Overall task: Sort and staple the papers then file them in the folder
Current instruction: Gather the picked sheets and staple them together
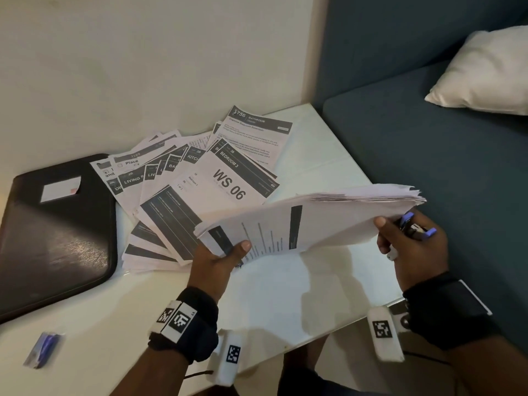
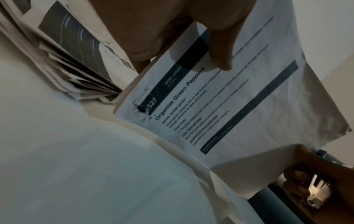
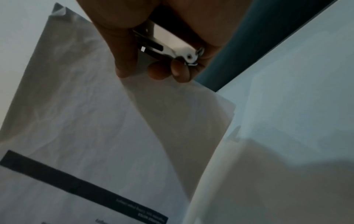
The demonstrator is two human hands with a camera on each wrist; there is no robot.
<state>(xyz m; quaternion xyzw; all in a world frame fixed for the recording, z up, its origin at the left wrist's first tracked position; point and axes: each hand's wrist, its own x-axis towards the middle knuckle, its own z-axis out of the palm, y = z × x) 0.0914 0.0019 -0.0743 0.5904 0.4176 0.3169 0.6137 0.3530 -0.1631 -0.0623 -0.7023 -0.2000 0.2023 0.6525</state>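
Above the white table, the stack of papers ran long from the left hand across to the right hand. Both hands pinched its ends. The right hand's fingers also curled around the stapler, close to that end.

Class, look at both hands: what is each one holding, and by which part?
Left hand pinches the paper stack at its near-left corner. Right hand pinches the stack's right edge, stapler in the same grip.
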